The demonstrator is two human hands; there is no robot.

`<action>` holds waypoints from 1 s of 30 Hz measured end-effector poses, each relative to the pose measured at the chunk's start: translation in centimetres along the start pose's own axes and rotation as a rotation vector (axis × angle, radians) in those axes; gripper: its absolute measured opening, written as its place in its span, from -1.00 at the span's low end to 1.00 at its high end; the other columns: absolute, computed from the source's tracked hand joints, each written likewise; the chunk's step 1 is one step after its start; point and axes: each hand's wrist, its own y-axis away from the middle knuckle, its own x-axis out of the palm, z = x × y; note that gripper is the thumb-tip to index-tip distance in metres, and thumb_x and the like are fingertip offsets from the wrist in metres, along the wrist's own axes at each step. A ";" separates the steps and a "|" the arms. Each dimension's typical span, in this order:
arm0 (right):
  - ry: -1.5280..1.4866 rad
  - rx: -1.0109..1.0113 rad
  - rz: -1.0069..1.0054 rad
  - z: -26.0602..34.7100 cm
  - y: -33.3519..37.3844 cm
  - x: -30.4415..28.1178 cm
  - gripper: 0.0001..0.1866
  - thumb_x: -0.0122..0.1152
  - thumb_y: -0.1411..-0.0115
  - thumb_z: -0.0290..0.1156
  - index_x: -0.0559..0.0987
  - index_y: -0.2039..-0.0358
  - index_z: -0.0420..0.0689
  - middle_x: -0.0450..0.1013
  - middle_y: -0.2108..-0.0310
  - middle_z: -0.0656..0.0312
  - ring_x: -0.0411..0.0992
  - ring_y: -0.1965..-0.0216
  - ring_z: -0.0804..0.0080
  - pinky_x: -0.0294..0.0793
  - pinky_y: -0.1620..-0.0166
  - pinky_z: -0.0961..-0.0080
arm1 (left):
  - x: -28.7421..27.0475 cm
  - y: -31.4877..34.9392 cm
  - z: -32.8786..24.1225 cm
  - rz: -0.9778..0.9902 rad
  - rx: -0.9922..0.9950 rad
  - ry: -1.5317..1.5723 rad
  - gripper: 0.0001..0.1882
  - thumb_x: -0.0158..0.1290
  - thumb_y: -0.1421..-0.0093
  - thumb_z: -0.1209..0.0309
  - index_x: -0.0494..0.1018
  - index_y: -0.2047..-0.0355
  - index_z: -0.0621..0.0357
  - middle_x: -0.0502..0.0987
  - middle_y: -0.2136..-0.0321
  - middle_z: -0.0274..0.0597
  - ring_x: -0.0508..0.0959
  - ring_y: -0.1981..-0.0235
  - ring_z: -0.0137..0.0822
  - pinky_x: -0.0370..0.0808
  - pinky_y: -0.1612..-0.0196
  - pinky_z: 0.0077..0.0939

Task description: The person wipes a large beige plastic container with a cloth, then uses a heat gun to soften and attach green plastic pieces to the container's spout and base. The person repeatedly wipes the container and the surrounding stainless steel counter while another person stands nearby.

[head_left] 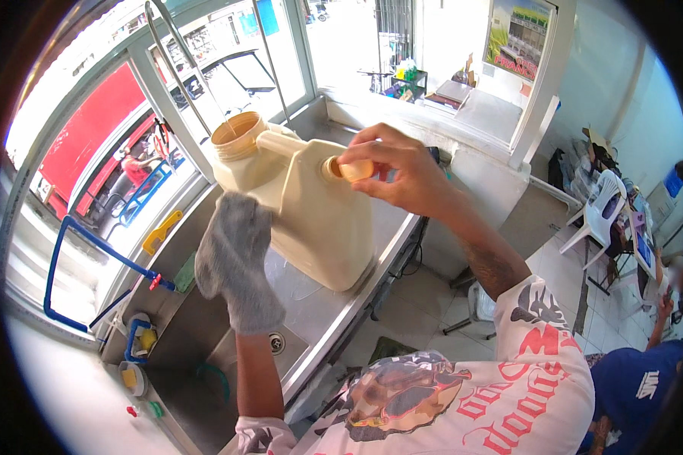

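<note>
Cream plastic jug point(311, 212), large and squarish with a moulded handle, is held tilted above a steel sink point(205, 356). Its wide round mouth points up and left, open, and a thin stream of water falls into it from a curved steel tap point(176, 57). The left hand point(234, 258), in a grey knitted glove, lies against the jug's lower left side with fingers curled on the wall. The right hand point(395, 171), bare, reaches over the jug's upper right corner and pinches a small cream cap point(354, 170) between thumb and fingers, at a second, narrow spout. The jug shows no label on the sides in view.

Beyond the sink, a window looks onto a red awning. A blue hose point(91, 246) loops along the sill, beside a yellow flat tool point(162, 231). At the top right, a rectangular poster point(517, 36) in green and yellow hangs on a white wall. White plastic chair point(603, 208) stands at the right, near another person in blue.
</note>
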 end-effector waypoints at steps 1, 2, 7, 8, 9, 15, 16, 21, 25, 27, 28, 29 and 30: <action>0.030 -0.065 0.031 -0.3 -0.8 0.2 -0.60 0.39 -0.04 -0.59 0.63 0.07 -0.03 0.40 0.07 0.25 0.49 0.18 0.48 0.56 0.22 0.56 | 0.8 -1.0 0.9 0.090 0.038 -0.058 -0.43 0.02 -0.40 0.19 0.21 -0.31 0.17 0.40 -0.16 -0.11 0.47 -0.11 -0.27 0.45 -0.15 -0.44; 0.068 -0.074 0.091 -0.5 -1.3 0.5 -0.58 0.40 -0.04 -0.59 0.63 0.05 -0.03 0.41 0.05 0.26 0.49 0.19 0.48 0.55 0.22 0.58 | 1.3 -1.8 1.6 0.159 0.073 -0.122 -0.40 0.00 -0.41 0.18 0.15 -0.35 0.17 0.36 -0.21 -0.11 0.43 -0.16 -0.26 0.41 -0.20 -0.41; 0.176 -0.211 0.142 -2.0 -1.6 0.9 -0.58 0.38 -0.01 -0.60 0.63 0.07 -0.05 0.42 0.04 0.17 0.53 0.17 0.32 0.59 0.17 0.46 | 5.0 -2.7 3.8 0.281 0.198 -0.419 -0.43 -0.14 -0.47 0.16 0.14 -0.36 0.19 0.33 -0.26 -0.13 0.36 -0.23 -0.27 0.27 -0.33 -0.34; 0.174 -0.261 0.129 -2.1 -1.6 1.0 -0.59 0.37 -0.01 -0.60 0.64 0.07 -0.06 0.42 0.05 0.15 0.54 0.17 0.29 0.59 0.16 0.43 | 5.7 -2.6 3.9 0.247 0.158 -0.323 -0.48 -0.17 -0.48 0.20 0.20 -0.33 0.22 0.35 -0.25 -0.13 0.38 -0.23 -0.28 0.27 -0.33 -0.38; 0.161 -0.200 0.133 -2.1 -1.6 1.1 -0.61 0.37 -0.01 -0.59 0.64 0.09 -0.07 0.43 0.07 0.14 0.54 0.18 0.27 0.59 0.17 0.40 | 6.4 -2.7 3.8 0.141 0.147 -0.417 -0.51 -0.14 -0.47 0.21 0.26 -0.29 0.23 0.41 -0.18 -0.16 0.43 -0.15 -0.32 0.32 -0.26 -0.43; 0.415 0.059 0.215 -0.3 -2.1 1.3 -0.69 0.26 -0.23 -0.17 0.64 0.17 -0.14 0.52 0.19 0.03 0.57 0.25 0.17 0.60 0.22 0.29 | 8.4 -2.3 2.6 0.027 0.145 -0.671 -0.59 -0.09 -0.42 0.33 0.39 -0.20 0.26 0.52 -0.06 -0.13 0.54 0.00 -0.34 0.46 -0.10 -0.49; 0.537 0.204 0.318 0.1 -2.1 0.9 -0.59 0.19 -0.26 -0.04 0.64 0.17 -0.15 0.55 0.22 -0.01 0.59 0.30 0.13 0.60 0.23 0.26 | 8.4 -2.1 2.6 0.026 0.136 -0.690 -0.59 -0.09 -0.42 0.33 0.39 -0.19 0.26 0.52 -0.07 -0.13 0.53 0.00 -0.33 0.45 -0.11 -0.48; 0.554 0.084 0.169 1.1 -2.0 0.1 -0.37 -0.07 -0.38 0.18 0.54 -0.08 -0.14 0.50 0.65 0.16 0.54 0.59 0.21 0.54 0.39 0.34 | 7.5 -1.5 3.1 0.061 0.131 -0.676 -0.58 -0.07 -0.41 0.32 0.39 -0.19 0.25 0.51 -0.07 -0.12 0.51 -0.03 -0.30 0.42 -0.13 -0.45; 0.226 0.084 0.091 1.0 -1.2 0.5 -0.42 0.06 -0.37 0.04 0.47 -0.18 -0.17 0.49 0.68 0.20 0.52 0.64 0.22 0.51 0.43 0.37 | 6.6 -1.6 3.7 0.092 0.112 -0.665 -0.58 -0.06 -0.39 0.32 0.39 -0.19 0.25 0.50 -0.08 -0.12 0.49 -0.05 -0.28 0.39 -0.15 -0.43; 0.238 0.216 0.131 1.0 -0.9 0.8 -0.45 0.12 -0.36 -0.02 0.46 -0.19 -0.16 0.50 0.66 0.20 0.53 0.63 0.23 0.51 0.44 0.39 | 6.1 -1.6 3.9 0.108 0.108 -0.657 -0.58 -0.06 -0.39 0.32 0.39 -0.19 0.25 0.49 -0.08 -0.11 0.48 -0.06 -0.27 0.38 -0.16 -0.42; 0.328 0.108 0.008 1.1 -0.8 0.9 -0.46 0.15 -0.34 -0.05 0.47 -0.18 -0.15 0.50 0.66 0.20 0.53 0.63 0.24 0.50 0.44 0.40 | 5.9 -1.7 4.0 0.114 0.106 -0.654 -0.57 -0.05 -0.38 0.32 0.39 -0.19 0.24 0.49 -0.09 -0.11 0.48 -0.06 -0.26 0.38 -0.17 -0.41; 0.408 0.013 -0.115 1.1 -0.9 1.0 -0.48 0.19 -0.33 -0.08 0.47 -0.18 -0.14 0.50 0.66 0.20 0.52 0.63 0.24 0.50 0.45 0.41 | 5.7 -1.7 4.2 0.119 0.100 -0.655 -0.57 -0.05 -0.38 0.31 0.39 -0.19 0.24 0.49 -0.09 -0.11 0.47 -0.07 -0.26 0.37 -0.17 -0.41; 0.449 0.057 -0.014 1.2 -0.9 1.0 -0.49 0.20 -0.31 -0.09 0.50 -0.14 -0.15 0.52 0.62 0.16 0.54 0.59 0.20 0.52 0.42 0.34 | 5.5 -1.7 4.3 0.124 0.099 -0.653 -0.57 -0.05 -0.38 0.31 0.39 -0.19 0.24 0.49 -0.09 -0.11 0.47 -0.07 -0.25 0.36 -0.18 -0.40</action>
